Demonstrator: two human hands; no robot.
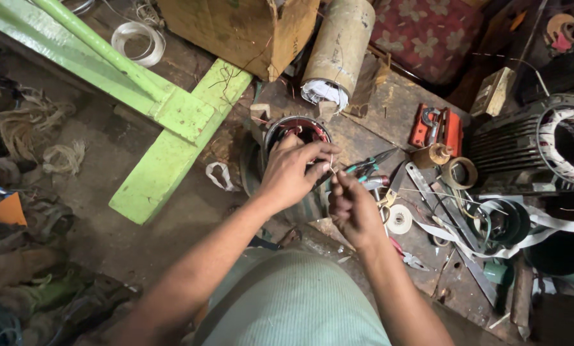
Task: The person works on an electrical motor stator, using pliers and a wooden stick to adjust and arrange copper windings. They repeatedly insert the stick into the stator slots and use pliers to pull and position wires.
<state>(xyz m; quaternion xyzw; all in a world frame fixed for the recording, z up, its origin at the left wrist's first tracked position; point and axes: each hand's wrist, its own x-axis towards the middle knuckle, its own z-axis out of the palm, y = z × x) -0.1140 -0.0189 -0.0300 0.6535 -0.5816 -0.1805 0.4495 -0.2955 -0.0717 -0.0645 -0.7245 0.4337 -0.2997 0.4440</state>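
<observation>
Left hand (291, 172) over open motor stator (298, 131), fingers pinching thin wire (331, 161). Right hand (353, 208) just beside, fingertips closed on same wire. Teal-handled pliers (366, 168) near, on tabletop (389, 109).

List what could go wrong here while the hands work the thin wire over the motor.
The thin wire pinched between left hand and right hand may kink or snap. The scissors lie open beside the right hand and could nick it. Loose white tape nearby might snag.
</observation>
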